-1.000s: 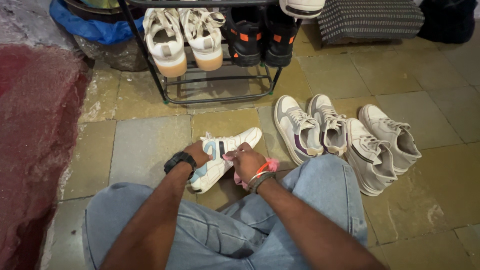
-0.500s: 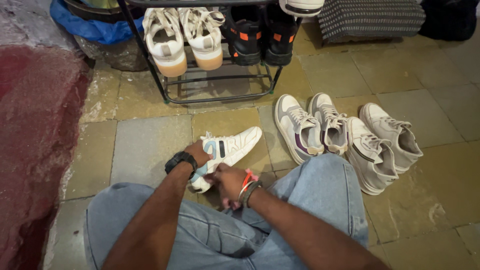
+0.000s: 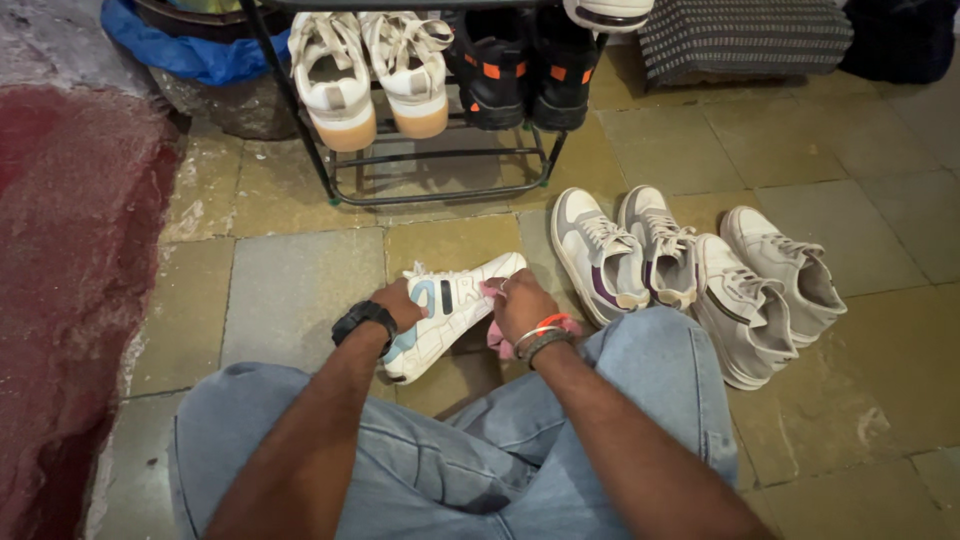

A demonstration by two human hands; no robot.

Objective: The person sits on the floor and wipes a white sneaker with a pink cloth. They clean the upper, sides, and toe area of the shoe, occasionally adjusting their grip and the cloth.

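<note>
Looking down from my head camera, I sit on the tiled floor (image 3: 290, 290) with my jeans-clad knees spread, and the white sneaker (image 3: 450, 310) with pale blue and dark side panels lies on its side on the floor between them, toe pointing away and to my right. My left hand (image 3: 397, 302), a black watch on its wrist, grips the sneaker at the heel end, fingers closed over the collar. My right hand (image 3: 522, 305), with orange and metal bangles at the wrist, is closed on a pink cloth (image 3: 500, 342) and presses it against the sneaker's toe end; part of the cloth hangs out below my palm, just beside the sole. To the right of the sneaker, two more pairs stand on the floor: a white pair with purple accents (image 3: 625, 255) nearest it, touching side by side, and a grey-white pair (image 3: 765, 290) beyond that, close against my right knee. Behind the sneaker, farther from me, stands a black metal shoe rack (image 3: 440, 165) holding a cream pair with tan soles (image 3: 365, 75) and a black pair with orange marks (image 3: 525, 70). Left of the sneaker, well apart, a red mat (image 3: 70, 280) covers the floor, and a blue bag (image 3: 170, 50) sits left of the rack.
</note>
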